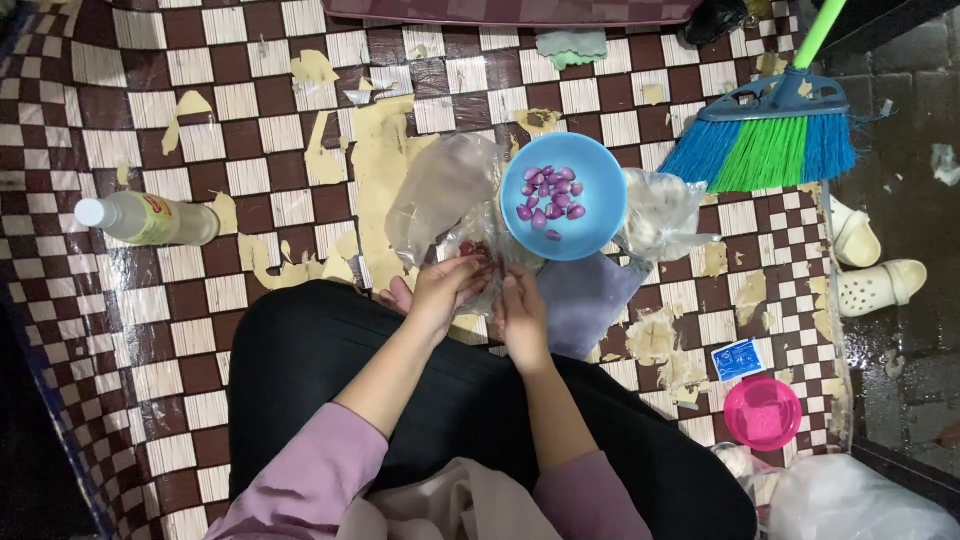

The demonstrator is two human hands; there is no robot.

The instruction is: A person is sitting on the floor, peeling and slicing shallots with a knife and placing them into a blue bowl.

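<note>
A plastic bottle [150,219] is laid on its side at the far left of the checked floor mat [200,130], with its cap pointing left and its long side running left to right. Nearer the middle, a small reddish thing [478,252] is pinched by the left hand [442,288], and it is touched by the right hand [520,310] too. It is too small for its shape or the way it points to be told. The fingers of both hands are curled in close around it, not spread wide. It is held just above a crinkly clear bag [440,190], likely so that any bits are caught there. Just beyond the hands, a blue bowl [600,205] is set within easy reach, and purple pieces [550,192] are kept in it. At the right, a blue and green broom [765,140] is lying, and a pink lid [763,412] is placed below it.
</note>
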